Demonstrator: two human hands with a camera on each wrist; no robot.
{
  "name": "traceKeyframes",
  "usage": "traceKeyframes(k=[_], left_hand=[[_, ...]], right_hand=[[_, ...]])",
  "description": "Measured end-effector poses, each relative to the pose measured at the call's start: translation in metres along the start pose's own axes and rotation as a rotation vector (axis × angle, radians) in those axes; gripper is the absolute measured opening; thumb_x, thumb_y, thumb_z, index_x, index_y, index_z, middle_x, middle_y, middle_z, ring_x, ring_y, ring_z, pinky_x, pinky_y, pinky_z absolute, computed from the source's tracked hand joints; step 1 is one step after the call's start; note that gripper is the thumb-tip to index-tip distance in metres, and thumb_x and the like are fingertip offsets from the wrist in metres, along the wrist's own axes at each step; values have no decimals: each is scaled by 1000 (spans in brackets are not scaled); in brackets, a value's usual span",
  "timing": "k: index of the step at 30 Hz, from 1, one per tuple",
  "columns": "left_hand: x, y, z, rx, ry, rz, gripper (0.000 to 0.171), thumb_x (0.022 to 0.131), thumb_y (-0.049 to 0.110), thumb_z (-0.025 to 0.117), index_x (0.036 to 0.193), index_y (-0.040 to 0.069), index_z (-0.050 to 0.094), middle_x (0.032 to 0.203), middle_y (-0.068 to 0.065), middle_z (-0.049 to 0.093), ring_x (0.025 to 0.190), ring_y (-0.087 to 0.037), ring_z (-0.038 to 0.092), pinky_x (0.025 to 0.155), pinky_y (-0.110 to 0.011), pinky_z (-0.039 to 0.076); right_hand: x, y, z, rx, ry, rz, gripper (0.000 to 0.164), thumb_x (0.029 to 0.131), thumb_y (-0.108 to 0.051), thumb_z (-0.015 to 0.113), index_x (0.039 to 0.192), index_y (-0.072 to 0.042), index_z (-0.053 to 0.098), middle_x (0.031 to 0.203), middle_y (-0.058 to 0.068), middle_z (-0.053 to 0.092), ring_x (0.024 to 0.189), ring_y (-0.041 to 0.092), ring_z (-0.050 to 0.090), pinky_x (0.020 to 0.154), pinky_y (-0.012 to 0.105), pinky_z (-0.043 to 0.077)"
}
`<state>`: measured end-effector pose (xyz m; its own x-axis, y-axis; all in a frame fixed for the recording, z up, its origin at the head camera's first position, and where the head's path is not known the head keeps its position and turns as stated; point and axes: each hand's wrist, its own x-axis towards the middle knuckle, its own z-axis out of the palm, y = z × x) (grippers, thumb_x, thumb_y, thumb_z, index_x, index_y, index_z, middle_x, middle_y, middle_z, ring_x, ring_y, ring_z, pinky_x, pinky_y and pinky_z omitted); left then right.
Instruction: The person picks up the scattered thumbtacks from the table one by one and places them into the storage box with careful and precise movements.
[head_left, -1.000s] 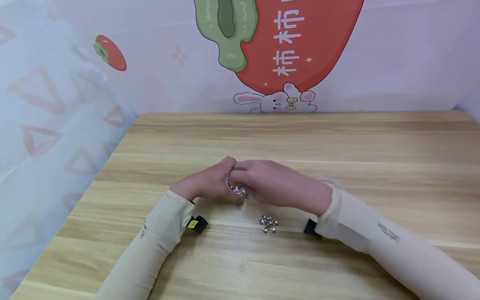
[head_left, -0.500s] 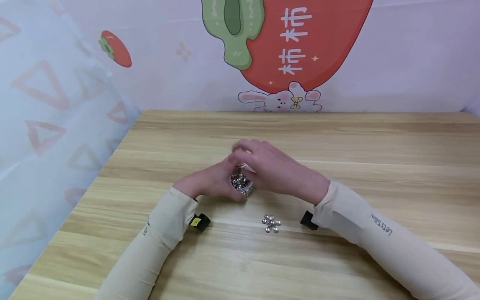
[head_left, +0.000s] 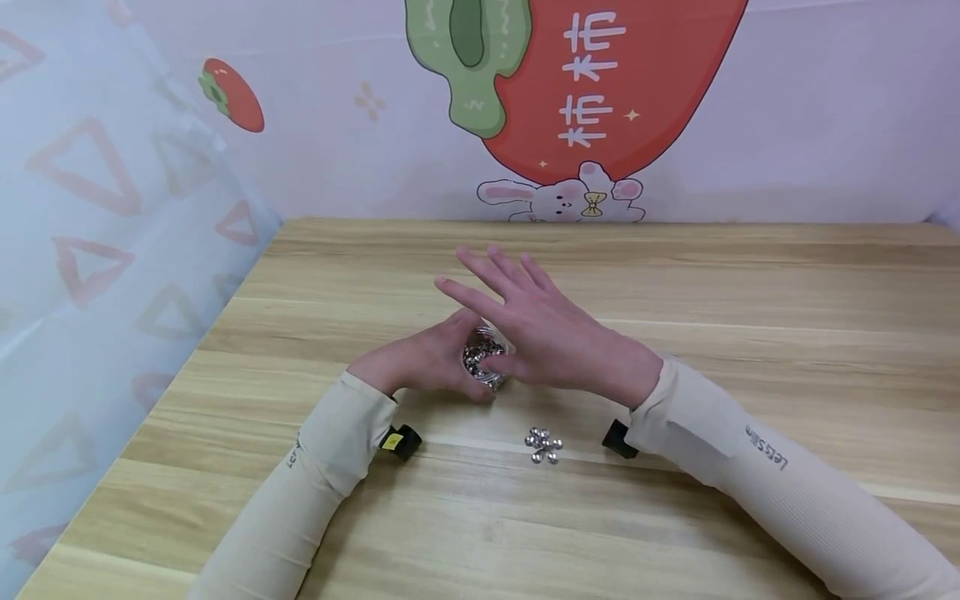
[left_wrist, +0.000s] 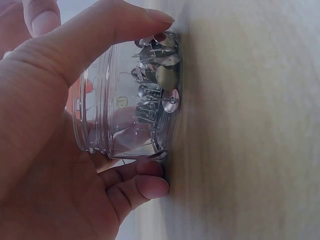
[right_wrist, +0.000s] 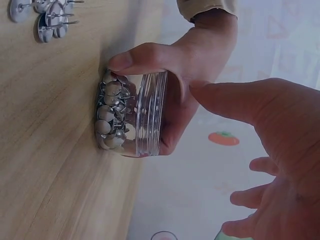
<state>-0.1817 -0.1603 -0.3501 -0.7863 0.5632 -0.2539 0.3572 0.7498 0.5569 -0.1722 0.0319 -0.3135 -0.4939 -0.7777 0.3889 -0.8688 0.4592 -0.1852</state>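
A small clear jar (right_wrist: 150,115) with a threaded neck stands upright on the wooden table. Silver thumbtacks (right_wrist: 112,115) fill its lower part, and no lid is on it. My left hand (head_left: 423,362) grips the jar from the left, thumb along the near side and fingers around the far side, as the left wrist view shows. Over the jar's mouth is my right hand (head_left: 555,337), fingers spread and straight, holding nothing visible. In the head view its thumb overlaps the jar opening. A small pile of loose thumbtacks (head_left: 542,446) lies on the table nearer to me.
The wooden table (head_left: 480,533) reaches back to a wall sheet (head_left: 337,158) printed with a large red persimmon and a rabbit. Another patterned sheet (head_left: 97,333) hangs along the left edge. Black wrist devices (head_left: 403,442) sit under both sleeve cuffs.
My right hand was curled close over the jar; its fingers have lifted and spread apart, uncovering more of the jar's mouth. The left hand keeps its grip, and the loose pile looks the same.
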Motion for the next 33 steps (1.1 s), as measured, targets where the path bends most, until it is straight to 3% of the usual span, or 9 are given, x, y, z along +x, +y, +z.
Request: traceKeyframes(k=[9, 14, 20, 23, 33], left_hand=[[1, 0, 1, -24, 2, -2, 105, 65, 29, 84, 147, 15, 21, 141, -8, 39, 125, -20, 43, 109, -45, 37], [1, 0, 3, -35, -11, -14, 99, 66, 29, 84, 144, 12, 26, 137, -8, 44, 121, -19, 46, 108, -43, 39], [-1, 1, 2, -20, -29, -15, 75, 67, 26, 84, 130, 13, 44, 124, -6, 47, 111, -20, 49, 101, -41, 44], [-1, 1, 0, 3, -29, -39, 65, 68, 29, 82, 119, 11, 46, 119, -6, 45, 107, -20, 50, 98, -40, 45], [-2, 2, 0, 13, -17, -52, 69, 67, 31, 81, 120, 10, 42, 121, -5, 45, 105, -20, 51, 97, -39, 46]], right_hand=[[-3, -3, -3, -15, -20, -6, 93, 71, -29, 86, 148, -15, 36, 155, 16, 30, 138, 39, 27, 108, 68, 26], [-14, -10, -9, 1, -48, -8, 90, 72, -29, 85, 147, -14, 37, 153, 16, 35, 138, 39, 28, 109, 65, 28], [-40, -18, -14, 8, -123, 25, 92, 74, -33, 82, 150, -17, 32, 152, 14, 37, 137, 37, 31, 112, 63, 25], [-52, -22, -16, 4, -151, 36, 92, 75, -32, 82, 151, -19, 30, 152, 12, 38, 137, 35, 31, 112, 62, 25], [-65, -31, -22, 22, -207, 54, 85, 79, -34, 79, 149, -19, 34, 149, 8, 43, 133, 28, 38, 109, 57, 34]])
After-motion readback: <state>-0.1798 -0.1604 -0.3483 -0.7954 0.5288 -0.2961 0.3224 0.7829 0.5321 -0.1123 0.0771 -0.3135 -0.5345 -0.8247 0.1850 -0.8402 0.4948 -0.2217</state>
